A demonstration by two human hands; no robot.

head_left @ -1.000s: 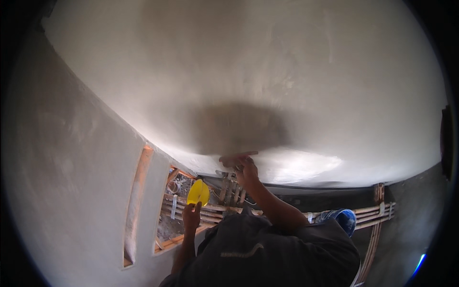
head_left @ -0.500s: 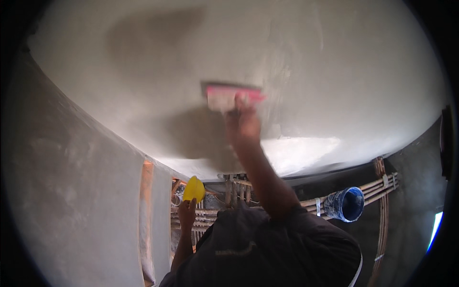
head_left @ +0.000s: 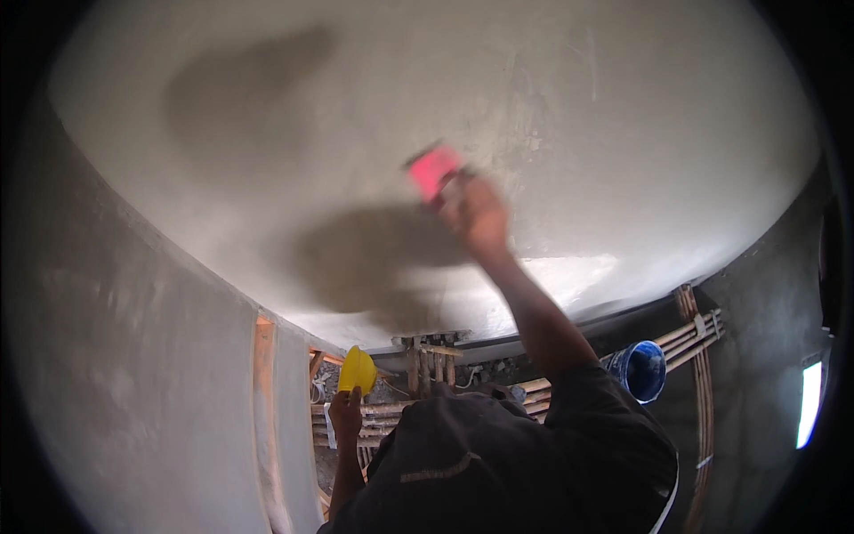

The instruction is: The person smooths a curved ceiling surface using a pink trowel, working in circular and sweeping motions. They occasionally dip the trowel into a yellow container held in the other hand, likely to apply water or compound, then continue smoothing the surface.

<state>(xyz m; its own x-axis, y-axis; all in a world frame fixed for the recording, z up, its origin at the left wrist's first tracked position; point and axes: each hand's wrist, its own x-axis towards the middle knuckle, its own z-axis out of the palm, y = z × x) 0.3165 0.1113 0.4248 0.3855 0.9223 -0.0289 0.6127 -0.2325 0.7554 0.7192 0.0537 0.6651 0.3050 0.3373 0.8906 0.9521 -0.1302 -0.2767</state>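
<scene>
My right hand (head_left: 483, 218) is closed on the handle of a pink plastering trowel (head_left: 435, 172), slightly blurred by motion. The trowel is at the pale plastered wall (head_left: 587, 169); whether its blade touches the wall I cannot tell. Lower down on the left, my left hand (head_left: 346, 415) grips a yellow bowl (head_left: 358, 371) by its near edge. The bowl is tilted, and its inside is mostly hidden. Dark shadows lie over the plaster beside my right arm.
A blue bucket (head_left: 642, 372) with whitish smears stands by the bundled poles (head_left: 689, 343) at the right. A grey wall (head_left: 151, 356) rises on the left, edged by an orange-brown upright strip (head_left: 265, 392). Rubble and wood lie below the plastered wall.
The trowel has turned from level to tilted, and my right hand has shifted slightly right and down. My left hand and the yellow bowl sit a little lower. The view has shifted slightly.
</scene>
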